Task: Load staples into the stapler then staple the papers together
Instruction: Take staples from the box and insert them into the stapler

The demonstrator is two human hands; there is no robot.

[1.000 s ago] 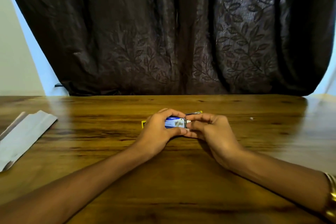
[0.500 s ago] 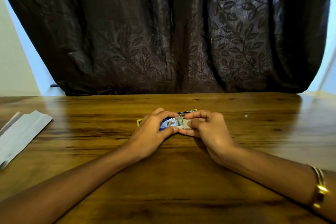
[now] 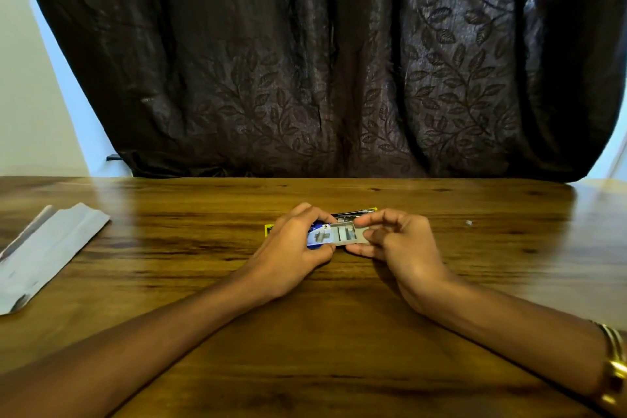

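Currently on the staple-fetch step: the staple box (image 3: 320, 237) sits at table (image 3: 339, 332) centre, with its inner tray (image 3: 349, 235) slid part-way out toward 3 o'clock. Left hand (image 3: 298, 241) wraps the blue sleeve, thumb and fingers pressed on its sides. Right hand (image 3: 397, 241) pinches the tray's outer end between thumb and fingertips. A few staple strips look visible in the tray, count unclear. Stapler (image 3: 354, 211) lies just behind the box at 12 o'clock, mostly hidden by the hands; can't tell if its magazine is open. Papers (image 3: 44, 254) lie well apart at 9 o'clock, untouched. Small metallic speck (image 3: 469, 222) at 2 o'clock, maybe a stray staple. Next: lift one strip from the tray without snapping it, then open the stapler and seat it legs down.
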